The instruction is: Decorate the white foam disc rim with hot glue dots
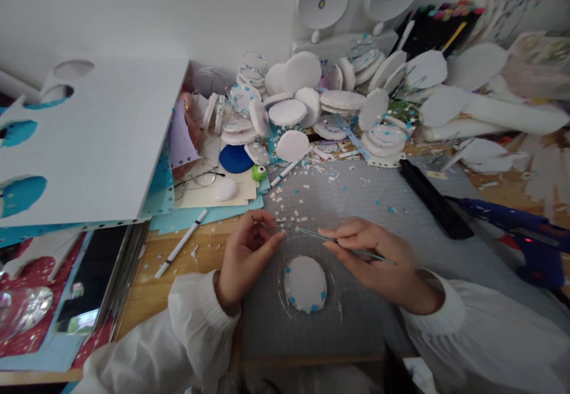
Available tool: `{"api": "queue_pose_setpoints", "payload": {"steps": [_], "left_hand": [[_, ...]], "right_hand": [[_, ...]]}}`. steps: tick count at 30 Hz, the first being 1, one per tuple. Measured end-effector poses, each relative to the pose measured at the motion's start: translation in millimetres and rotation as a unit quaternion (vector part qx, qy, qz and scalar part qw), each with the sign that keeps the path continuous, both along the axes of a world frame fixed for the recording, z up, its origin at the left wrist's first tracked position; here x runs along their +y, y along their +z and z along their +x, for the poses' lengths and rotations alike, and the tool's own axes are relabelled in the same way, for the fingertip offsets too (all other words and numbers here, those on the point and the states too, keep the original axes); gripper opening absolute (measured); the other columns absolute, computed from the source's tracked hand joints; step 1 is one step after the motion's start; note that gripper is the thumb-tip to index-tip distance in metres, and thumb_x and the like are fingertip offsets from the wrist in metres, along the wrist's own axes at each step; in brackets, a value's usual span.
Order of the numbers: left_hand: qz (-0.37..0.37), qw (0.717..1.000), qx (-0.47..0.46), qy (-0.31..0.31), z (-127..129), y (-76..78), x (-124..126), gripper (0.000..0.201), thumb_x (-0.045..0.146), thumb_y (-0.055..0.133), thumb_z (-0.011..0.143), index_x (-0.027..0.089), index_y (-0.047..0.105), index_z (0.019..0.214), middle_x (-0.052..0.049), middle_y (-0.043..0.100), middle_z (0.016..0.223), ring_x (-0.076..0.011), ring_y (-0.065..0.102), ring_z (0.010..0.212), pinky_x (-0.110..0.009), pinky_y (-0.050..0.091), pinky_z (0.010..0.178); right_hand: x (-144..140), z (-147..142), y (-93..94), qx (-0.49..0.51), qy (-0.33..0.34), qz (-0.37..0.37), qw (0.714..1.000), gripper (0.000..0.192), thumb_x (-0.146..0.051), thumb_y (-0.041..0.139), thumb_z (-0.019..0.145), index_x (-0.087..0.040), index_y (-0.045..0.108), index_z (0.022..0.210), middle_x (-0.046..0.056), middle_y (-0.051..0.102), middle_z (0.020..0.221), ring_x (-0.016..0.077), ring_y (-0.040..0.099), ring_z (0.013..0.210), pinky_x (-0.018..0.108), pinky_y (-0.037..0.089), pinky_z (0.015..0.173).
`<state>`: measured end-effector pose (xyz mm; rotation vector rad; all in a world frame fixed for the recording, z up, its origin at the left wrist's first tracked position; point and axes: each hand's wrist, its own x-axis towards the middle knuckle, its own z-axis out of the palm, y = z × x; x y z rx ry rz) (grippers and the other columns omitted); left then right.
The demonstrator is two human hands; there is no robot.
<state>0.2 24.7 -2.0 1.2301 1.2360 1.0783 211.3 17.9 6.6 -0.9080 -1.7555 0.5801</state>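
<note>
My right hand (371, 257) pinches a pair of thin teal tweezers (312, 234). The tips point left, beside a tiny white cut-out; whether they grip it I cannot tell. My left hand (249, 257) hovers across from the tips, loosely curled, with thumb and forefinger apart and nothing visible between them. Below and between both hands lies a white round foam disc (305, 283), dotted with small blue and white pieces along its rim. Fine clear strands curve around it on the grey cutting mat (356, 329). Loose tiny white paper cut-outs (291, 210) are scattered beyond my left fingers.
A heap of white discs (291, 112) stands along the back. A blue hot glue gun (516, 222) and a black bar-shaped object (434, 198) lie to the right. At left are a large white board (98, 139) with cut holes and a white pen (181, 243). Two white lamps (323, 3) stand behind.
</note>
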Motion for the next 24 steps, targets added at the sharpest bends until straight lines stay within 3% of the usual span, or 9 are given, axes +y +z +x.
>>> {"api": "queue_pose_setpoints", "payload": {"steps": [4, 7, 12, 18, 24], "left_hand": [[0.0, 0.999, 0.036, -0.02, -1, 3.0, 0, 0.02, 0.036, 0.059, 0.086, 0.016, 0.062, 0.088, 0.0, 0.056, 0.072, -0.0095, 0.05, 0.059, -0.02, 0.04, 0.052], [0.033, 0.995, 0.063, -0.066, -3, 5.9, -1, 0.02, 0.035, 0.061, 0.085, 0.015, 0.067, 0.085, -0.003, 0.059, 0.074, -0.0124, 0.052, 0.066, -0.023, 0.041, 0.058], [0.053, 0.989, 0.031, -0.133, -5, 6.4, -2, 0.019, 0.03, 0.067, 0.08, 0.016, 0.07, 0.093, 0.002, 0.046, 0.062, -0.0092, 0.039, 0.054, -0.022, 0.032, 0.05], [0.052, 0.989, 0.018, -0.135, -8, 2.1, -2, 0.014, 0.028, 0.064, 0.083, 0.018, 0.071, 0.089, -0.001, 0.053, 0.066, -0.0111, 0.045, 0.06, -0.023, 0.035, 0.055], [0.053, 0.991, 0.021, -0.125, -7, 3.6, -1, 0.013, 0.027, 0.063, 0.084, 0.018, 0.071, 0.087, 0.001, 0.05, 0.063, -0.0104, 0.044, 0.058, -0.023, 0.035, 0.054]], "right_hand": [[-1, 0, 2.6, -0.006, 0.004, 0.005, 1.0, 0.021, -0.006, 0.066, 0.076, -0.024, 0.055, 0.079, 0.002, 0.073, 0.084, 0.017, 0.072, 0.077, 0.029, 0.058, 0.061], [-2, -1, 7.1, -0.007, 0.012, 0.0, 1.0, 0.021, -0.006, 0.066, 0.076, -0.024, 0.054, 0.08, 0.002, 0.074, 0.084, 0.0163, 0.071, 0.075, 0.028, 0.058, 0.06], [-7, -2, 8.4, 0.006, 0.049, -0.017, 0.999, 0.023, -0.006, 0.065, 0.076, -0.026, 0.056, 0.084, 0.002, 0.074, 0.088, 0.0159, 0.07, 0.073, 0.03, 0.058, 0.06], [-11, -3, 1.6, 0.078, 0.019, -0.098, 0.992, 0.02, -0.009, 0.069, 0.075, -0.024, 0.057, 0.082, 0.001, 0.072, 0.083, 0.0162, 0.071, 0.078, 0.026, 0.059, 0.065], [-6, -2, 4.9, 0.146, 0.003, -0.164, 0.975, 0.018, -0.015, 0.071, 0.076, -0.021, 0.055, 0.076, 0.001, 0.067, 0.078, 0.0167, 0.072, 0.075, 0.022, 0.06, 0.064]]}}
